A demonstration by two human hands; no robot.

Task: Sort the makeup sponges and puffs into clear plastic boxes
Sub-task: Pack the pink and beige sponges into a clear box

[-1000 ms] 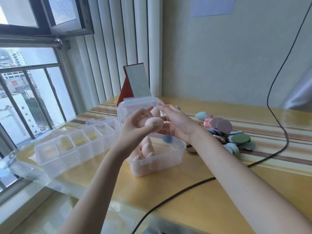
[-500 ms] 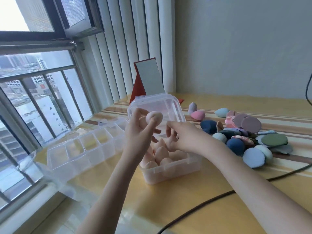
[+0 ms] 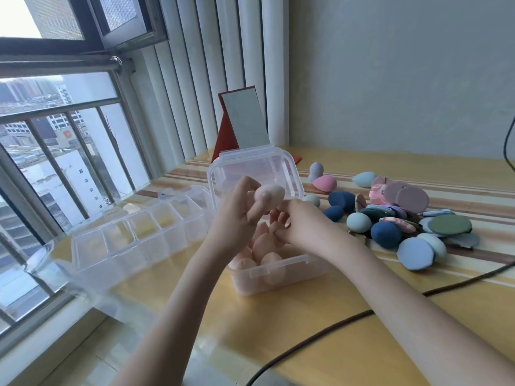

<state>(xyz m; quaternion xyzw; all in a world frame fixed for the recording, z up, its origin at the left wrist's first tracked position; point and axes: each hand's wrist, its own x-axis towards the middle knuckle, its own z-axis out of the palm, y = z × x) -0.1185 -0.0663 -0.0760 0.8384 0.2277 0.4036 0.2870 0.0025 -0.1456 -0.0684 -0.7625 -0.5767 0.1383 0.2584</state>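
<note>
Here the left hand [image 3: 237,215] pinches a pink sponge [image 3: 269,196] at frame centre; the right hand's [image 3: 299,222] fingers curl into the box [image 3: 278,271], grip unclear. The sponge may slip onto the bench [image 3: 278,324].

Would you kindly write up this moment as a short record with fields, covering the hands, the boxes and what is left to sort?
left hand: holds a peach sponge above the open box
right hand: fingers reach into the open box; grip hidden
open box: lid up, holds peach sponges
divided box: left of the open box
unsorted pile: sponges and puffs on the table, right of the open box
mirror: stands behind the open box
</note>
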